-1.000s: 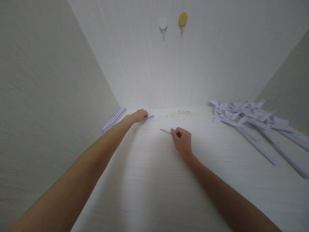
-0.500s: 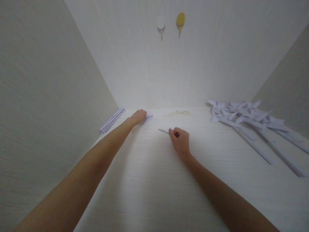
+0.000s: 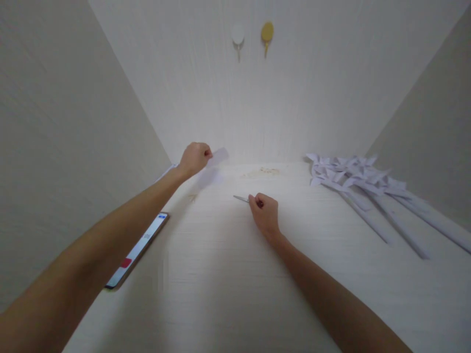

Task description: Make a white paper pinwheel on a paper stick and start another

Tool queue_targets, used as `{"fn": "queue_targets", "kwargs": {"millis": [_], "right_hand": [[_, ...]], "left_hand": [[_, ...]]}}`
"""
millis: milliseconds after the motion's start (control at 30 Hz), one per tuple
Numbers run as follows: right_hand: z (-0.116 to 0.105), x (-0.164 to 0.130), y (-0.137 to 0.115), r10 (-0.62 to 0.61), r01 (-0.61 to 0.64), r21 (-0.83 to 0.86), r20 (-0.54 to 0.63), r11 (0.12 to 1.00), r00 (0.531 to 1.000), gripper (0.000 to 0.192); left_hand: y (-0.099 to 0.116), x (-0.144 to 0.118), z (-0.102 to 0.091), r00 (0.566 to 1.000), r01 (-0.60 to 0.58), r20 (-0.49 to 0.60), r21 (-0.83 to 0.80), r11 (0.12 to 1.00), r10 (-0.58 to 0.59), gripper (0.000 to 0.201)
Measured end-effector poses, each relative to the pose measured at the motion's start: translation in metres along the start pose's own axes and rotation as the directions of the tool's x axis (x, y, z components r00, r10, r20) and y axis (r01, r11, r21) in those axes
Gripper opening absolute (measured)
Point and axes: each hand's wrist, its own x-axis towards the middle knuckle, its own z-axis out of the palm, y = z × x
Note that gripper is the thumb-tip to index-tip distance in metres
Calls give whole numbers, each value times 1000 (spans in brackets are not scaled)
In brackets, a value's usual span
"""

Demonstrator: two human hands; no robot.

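Observation:
My left hand is closed, pinching a small piece of pale paper that sticks out to the right, raised off the white surface near the back wall. Lower and to the right, my right hand is curled around a pair of scissors. Their thin metal blades point left and look closed; the handle is mostly hidden in the fingers.
To the right lies a heap of folded white paper pinwheels with rolled paper sticks. A phone with a lit screen rests partly behind my left forearm. Mostly hidden rolled paper sticks lie along the left wall. White and yellow hooks hang on the back wall.
My left hand has lifted up and to the left with the paper. The phone has come into sight beside my left forearm. My right hand still grips the scissors; the view has shifted slightly.

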Motion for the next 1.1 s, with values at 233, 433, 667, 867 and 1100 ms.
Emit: {"fn": "queue_targets", "kwargs": {"millis": [233,433,667,867,1100], "right_hand": [[-5,0,-8,99,-117,222,91,968,991,25],[-6,-9,-11,270,-307,425,147,852,952,32],[-34,-28,-11,404,-441,510,188,739,895,28],[-56,-37,-8,397,-494,397,304,773,866,26],[-63,-40,-8,414,-469,216,254,856,874,34]], "left_hand": [[41,-36,-23,938,182,-79,-718,672,-339,16],[69,-92,-10,926,309,180,-866,393,-332,20],[85,-136,11,895,409,342,-885,222,-286,23],[95,-159,27,854,489,477,-872,7,-208,23],[96,-164,32,826,481,503,-864,-146,-257,18]]}}
